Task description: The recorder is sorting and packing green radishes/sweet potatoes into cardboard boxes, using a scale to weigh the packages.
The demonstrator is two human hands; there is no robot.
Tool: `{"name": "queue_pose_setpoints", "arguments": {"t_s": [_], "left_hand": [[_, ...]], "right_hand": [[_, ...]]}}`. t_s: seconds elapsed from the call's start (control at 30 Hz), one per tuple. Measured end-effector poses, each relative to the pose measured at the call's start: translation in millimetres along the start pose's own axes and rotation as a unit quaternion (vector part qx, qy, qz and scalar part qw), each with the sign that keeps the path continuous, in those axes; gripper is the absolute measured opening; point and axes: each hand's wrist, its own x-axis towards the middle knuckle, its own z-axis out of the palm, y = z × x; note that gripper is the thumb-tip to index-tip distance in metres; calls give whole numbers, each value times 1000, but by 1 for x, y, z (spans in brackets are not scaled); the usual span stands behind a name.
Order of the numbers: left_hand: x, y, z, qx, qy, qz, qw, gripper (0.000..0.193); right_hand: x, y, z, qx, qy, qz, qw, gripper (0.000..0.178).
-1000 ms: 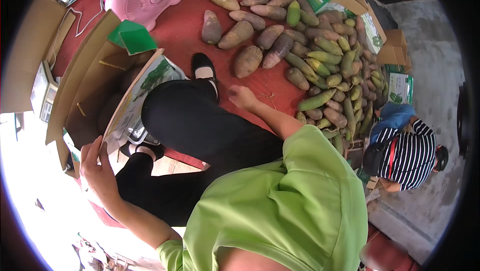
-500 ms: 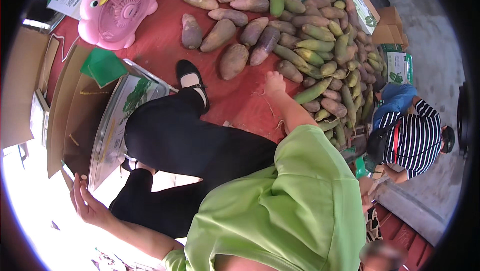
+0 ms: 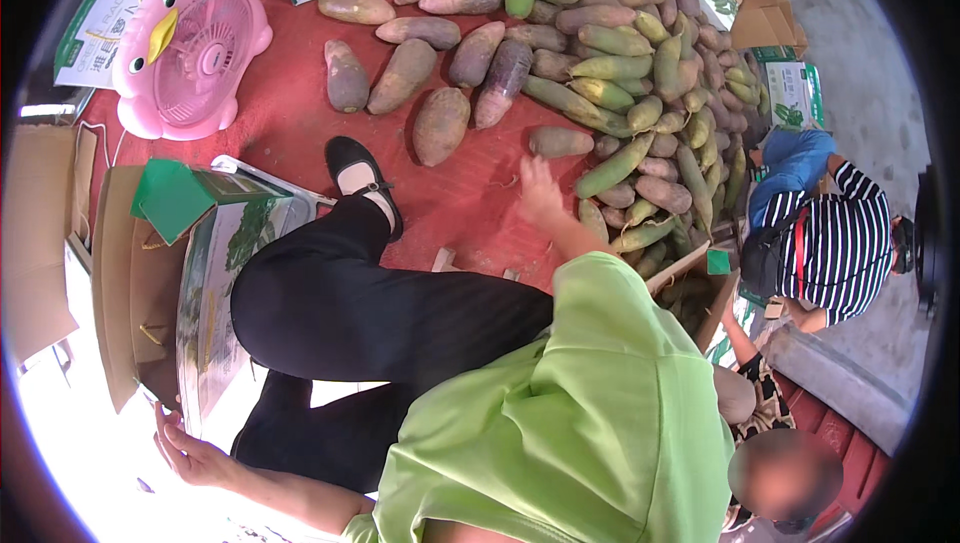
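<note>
My right hand point(image 3: 537, 193) reaches out over the red mat point(image 3: 290, 113), fingers spread and holding nothing. It hovers just left of a big pile of long green and brown root vegetables point(image 3: 640, 93); the nearest one point(image 3: 560, 142) lies just beyond my fingertips. My left hand point(image 3: 185, 451) is low at the left, fingers apart, fingertips against the bottom corner of an open cardboard box with a green printed flap point(image 3: 215, 283). My green shirt, black trousers and black shoe point(image 3: 362, 181) fill the middle.
A pink bird-shaped fan point(image 3: 195, 48) stands at the far left of the mat. Flat and open cartons point(image 3: 40, 243) line the left side, more boxes point(image 3: 790, 88) the right. A person in a striped shirt point(image 3: 835, 243) crouches at the right, another sits at the lower right.
My right hand has stretched further out toward the vegetable pile. My left hand has dropped lower along the box flap, and the view has swung closer to the pile.
</note>
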Motion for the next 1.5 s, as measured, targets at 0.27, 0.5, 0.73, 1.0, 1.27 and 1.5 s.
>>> {"name": "queue_pose_setpoints", "arguments": {"t_s": [0.27,0.5,0.73,1.0,1.27,1.5], "left_hand": [[3,1,2,-4,13,-26,1000,35],[-1,3,3,-19,13,-31,999,32],[-5,0,2,-13,0,-46,999,34],[0,10,7,-59,1,4,998,34],[-2,19,2,-99,-22,-27,994,34],[-2,27,-8,-112,-26,-24,993,30]], "right_hand": [[-9,-29,-38,-29,45,-131,990,54],[43,57,-13,-289,10,-64,955,41],[45,46,-26,-311,-65,-101,943,34],[-4,-65,-46,-113,-84,-171,975,50],[-30,-113,7,-64,-29,-275,959,50],[-28,-112,8,-61,-49,-265,961,47]]}}
